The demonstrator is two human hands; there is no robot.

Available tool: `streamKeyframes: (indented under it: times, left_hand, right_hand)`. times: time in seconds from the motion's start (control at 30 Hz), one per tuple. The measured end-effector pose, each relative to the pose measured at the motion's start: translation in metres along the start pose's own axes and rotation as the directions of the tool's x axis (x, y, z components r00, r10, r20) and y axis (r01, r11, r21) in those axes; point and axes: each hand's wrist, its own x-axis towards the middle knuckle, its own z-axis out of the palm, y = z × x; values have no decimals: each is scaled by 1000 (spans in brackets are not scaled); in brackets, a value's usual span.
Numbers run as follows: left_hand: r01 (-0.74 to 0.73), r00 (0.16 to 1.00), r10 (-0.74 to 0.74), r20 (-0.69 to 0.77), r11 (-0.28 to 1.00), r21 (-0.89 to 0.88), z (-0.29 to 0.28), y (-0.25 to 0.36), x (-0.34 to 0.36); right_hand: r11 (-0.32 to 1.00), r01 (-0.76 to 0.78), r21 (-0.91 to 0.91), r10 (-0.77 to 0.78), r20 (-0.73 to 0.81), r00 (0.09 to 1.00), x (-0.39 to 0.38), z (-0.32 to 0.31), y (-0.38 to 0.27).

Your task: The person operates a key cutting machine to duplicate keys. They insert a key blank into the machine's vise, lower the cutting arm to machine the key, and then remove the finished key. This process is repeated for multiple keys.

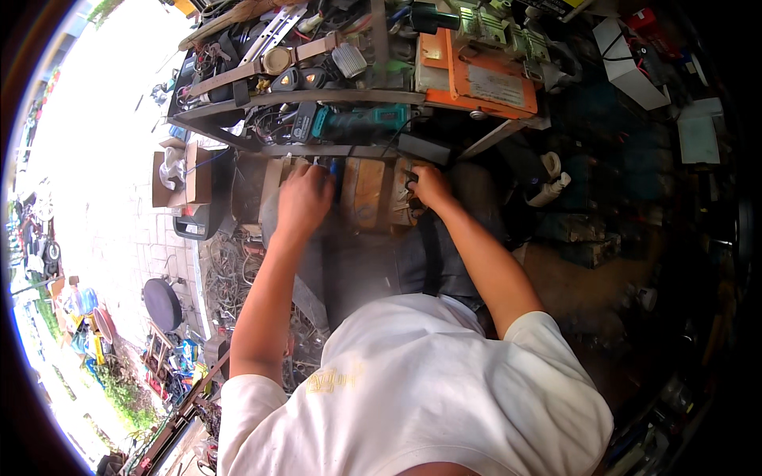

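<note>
Just beyond the front edge of the cluttered shelf [349,96], your right hand's [432,187] grip looks closed on a small dark piece [411,182] that loose fingers could drop beside the brown box [365,194]; your left hand's [305,195] grip cannot be told.

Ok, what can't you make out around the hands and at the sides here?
Head view:
Left hand: whatever lies under it, hidden by its own back.
Right hand: the dark thing at it, too small to identify.
Teal things at right: kind lost in shadow.
Ground at left: detail washed out by glare.
</note>
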Motion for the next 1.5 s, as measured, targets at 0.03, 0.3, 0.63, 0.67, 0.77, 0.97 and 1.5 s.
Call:
streamKeyframes:
  times: [0.03,0.3,0.63,0.67,0.77,0.97,1.5]
  left_hand:
    - [33,999,-36,27,993,109,-6,-6,-7]
    - [11,993,20,-118,965,261,9,-42,-52]
    - [404,909,-265,321,750,-524,-18,-28,-28]
    - [607,795,-234,560,320,-727,-36,-16,-14]
    - [429,900,5,436,171,-887,-95,43,38]
    - [-375,913,176,-369,719,-585,-106,144,137]
    - [-284,826,564,-26,376,-882,-221,142,302]
  right_hand:
    - [999,-8,-39,9,12,1000,1,1,1]
    - [859,280,-428,-226,175,958,-24,20,4]
    - [858,499,119,-505,18,863,-66,-87,-45]
    - [816,543,200,-516,-171,839,-82,-118,-62]
    - [727,682,81,-501,-617,607,-118,-208,-109]
    - [642,572,-510,-711,-676,195,-103,-286,-130]
    - [804,586,102,-177,-899,400,-145,-278,-60]
